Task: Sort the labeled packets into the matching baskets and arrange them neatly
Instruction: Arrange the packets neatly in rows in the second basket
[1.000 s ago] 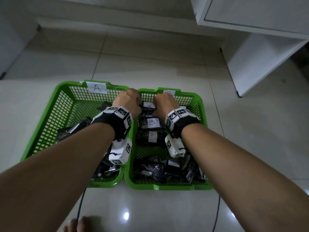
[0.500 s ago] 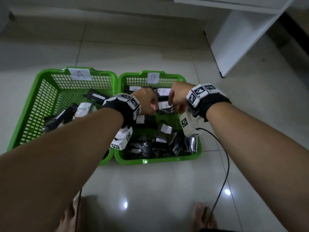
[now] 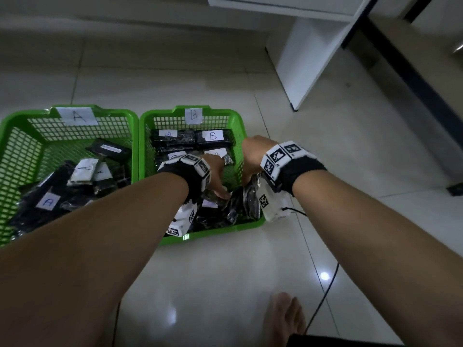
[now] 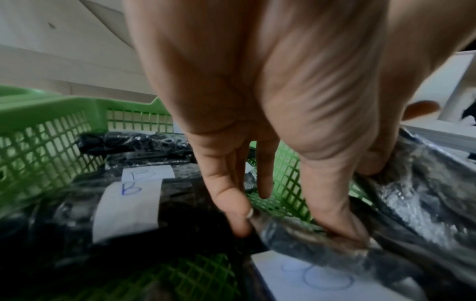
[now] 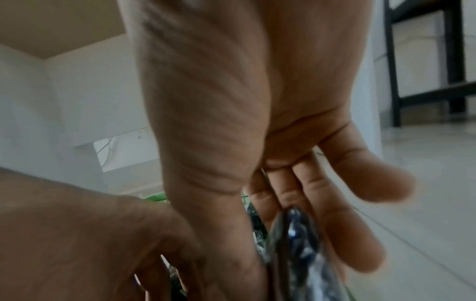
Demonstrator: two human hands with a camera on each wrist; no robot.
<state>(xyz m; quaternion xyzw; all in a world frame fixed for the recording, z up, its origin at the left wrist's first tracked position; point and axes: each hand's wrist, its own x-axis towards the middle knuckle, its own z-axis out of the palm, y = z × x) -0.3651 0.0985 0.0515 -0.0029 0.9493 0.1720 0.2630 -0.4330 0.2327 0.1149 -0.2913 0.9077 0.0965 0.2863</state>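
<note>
Packets in dark wrapping with white paper labels are held in two green mesh baskets set side by side on the tiled floor [image 3: 225, 284]. The left basket [image 3: 22, 126] carries an "A" tag on its far wall and is filled with a loose heap of A-labeled packets [image 3: 82, 171]. The right basket [image 3: 238, 126] carries a "B" tag; along its far wall two B-labeled packets [image 3: 213, 139] are laid flat in a row, with more behind the wrists, and a jumbled pile is seen at its near edge.

The left hand [image 3: 215, 176] is lowered into the middle of the right basket, and a crinkled packet [image 4: 296, 234] is pinched between its thumb and fingertips above the mesh bottom. The right hand [image 3: 253, 156] is placed at the right wall of the same basket; its thumb and fingers are closed narrowly on the edge of an upright shiny packet [image 5: 296, 234], the little finger spread away. The two hands are seen just beside each other.

A white cabinet [image 3: 308, 58] stands beyond the far right corner of the baskets, and a bare foot [image 3: 285, 319] rests on the floor at the near side.
</note>
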